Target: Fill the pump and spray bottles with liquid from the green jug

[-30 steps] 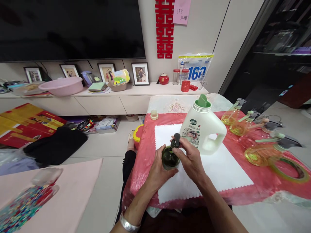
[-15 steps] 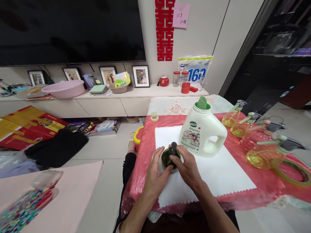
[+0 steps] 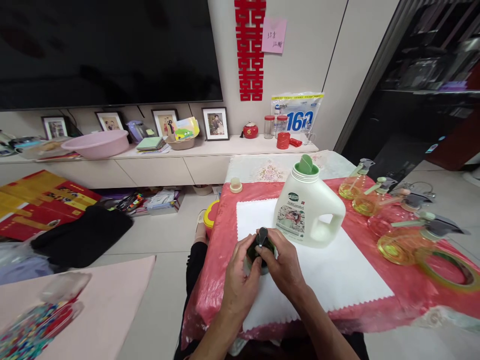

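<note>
Both hands are around a small dark green bottle (image 3: pixel 256 255) with a black pump top (image 3: pixel 262 236), over a white cloth (image 3: pixel 322 282). My left hand (image 3: pixel 242 267) wraps its left side, thumb near the front. My right hand (image 3: pixel 283 260) is closed round the right side, its thumb against the black top. The fingers hide much of the bottle. Just behind stands a large white detergent jug (image 3: pixel 309 205), open, with a green pour spout (image 3: pixel 306 164) in its neck. A pale cap (image 3: pixel 236 185) lies at the back left of the red table cover (image 3: pixel 217 260).
Several spray bottles (image 3: pixel 407 245) with yellow or pink liquid line the right side, beside a roll of tape (image 3: pixel 448 270). At left is a pink surface (image 3: pixel 123 300) with colourful beads (image 3: pixel 30 320). A low cabinet (image 3: pixel 157 172) runs along the wall.
The view has shifted slightly. My hands have closed in tighter around the bottle's top, covering more of it. The jug and spray bottles have stayed in place.
</note>
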Action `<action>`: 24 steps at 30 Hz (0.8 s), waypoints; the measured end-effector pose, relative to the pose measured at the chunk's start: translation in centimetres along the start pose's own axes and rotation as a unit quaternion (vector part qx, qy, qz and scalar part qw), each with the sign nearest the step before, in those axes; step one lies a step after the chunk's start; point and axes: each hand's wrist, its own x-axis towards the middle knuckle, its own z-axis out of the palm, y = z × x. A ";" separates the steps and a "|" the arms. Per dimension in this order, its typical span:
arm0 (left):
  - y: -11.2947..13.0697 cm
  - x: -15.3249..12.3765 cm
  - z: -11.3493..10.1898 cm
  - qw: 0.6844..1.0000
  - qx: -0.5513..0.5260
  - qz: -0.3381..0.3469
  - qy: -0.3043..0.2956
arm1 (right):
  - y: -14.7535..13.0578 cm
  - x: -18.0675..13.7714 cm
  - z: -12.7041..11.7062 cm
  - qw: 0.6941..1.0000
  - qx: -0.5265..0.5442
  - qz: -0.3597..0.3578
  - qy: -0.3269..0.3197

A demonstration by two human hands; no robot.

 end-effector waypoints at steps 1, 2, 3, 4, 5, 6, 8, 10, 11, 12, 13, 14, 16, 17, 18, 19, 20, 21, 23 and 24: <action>0.0 0.0 0.0 1.000 -0.002 -0.005 0.003 | 0.0 0.0 0.1 1.000 -0.001 -0.002 0.006; 0.0 0.1 0.0 1.000 -0.004 -0.010 0.006 | 0.0 -0.1 0.2 1.000 -0.002 -0.004 0.012; 0.1 0.1 0.0 1.000 -0.006 -0.013 0.010 | 0.0 -0.2 0.3 1.000 -0.002 -0.007 0.018; 0.1 0.1 0.0 1.000 -0.008 -0.013 0.013 | 0.0 -0.3 0.4 1.000 -0.004 -0.009 0.024; 0.2 0.1 0.0 1.000 -0.010 -0.012 0.015 | 0.0 -0.4 0.6 0.999 -0.005 -0.011 0.030; 0.3 0.1 0.0 1.000 -0.013 -0.010 0.017 | 0.1 -0.5 0.8 0.999 -0.006 -0.013 0.038; 0.6 0.2 -0.1 1.000 -0.017 -0.010 0.019 | 0.2 -0.7 1.1 0.998 -0.008 -0.018 0.055; 0.8 0.3 -0.2 1.000 -0.020 -0.014 0.017 | 0.4 -0.9 1.5 0.997 -0.009 -0.021 0.070; 1.0 0.3 -0.2 1.000 -0.021 -0.014 0.015 | 0.5 -0.9 1.7 0.997 -0.009 -0.022 0.076; 1.1 0.5 -0.1 1.000 -0.020 -0.014 0.013 | 0.6 -0.9 1.8 0.997 -0.008 -0.022 0.080; 1.1 0.6 -0.1 1.000 -0.019 -0.012 0.010 | 0.7 -1.0 2.0 0.996 -0.006 -0.023 0.082; 1.2 0.7 0.0 1.000 -0.018 -0.011 0.010 | 0.7 -1.0 2.1 0.996 -0.005 -0.024 0.084; 1.3 1.1 0.3 1.000 -0.018 -0.015 0.014 | 0.9 -1.0 2.2 0.996 -0.002 -0.027 0.085; 1.4 1.2 0.4 0.999 -0.020 -0.022 0.019 | 0.9 -1.1 2.2 0.996 -0.001 -0.029 0.085; 1.4 1.4 0.6 0.999 -0.023 -0.029 0.026 | 1.0 -1.1 2.1 0.996 -0.001 -0.031 0.082; 1.5 1.5 0.7 0.998 -0.025 -0.036 0.033 | 1.0 -1.2 2.1 0.996 -0.002 -0.033 0.079; 1.5 1.6 0.8 0.998 -0.025 -0.041 0.040 | 1.0 -1.3 2.0 0.997 -0.002 -0.035 0.075; 1.6 1.7 0.8 0.998 -0.023 -0.041 0.044 | 1.0 -1.4 1.8 0.997 -0.003 -0.037 0.069; 1.6 1.7 0.8 0.999 -0.010 -0.025 0.046 | 1.0 -1.5 1.4 0.998 -0.001 -0.042 0.054; 1.5 1.7 0.7 0.999 -0.002 -0.012 0.045 | 0.9 -1.5 1.1 0.998 0.001 -0.043 0.043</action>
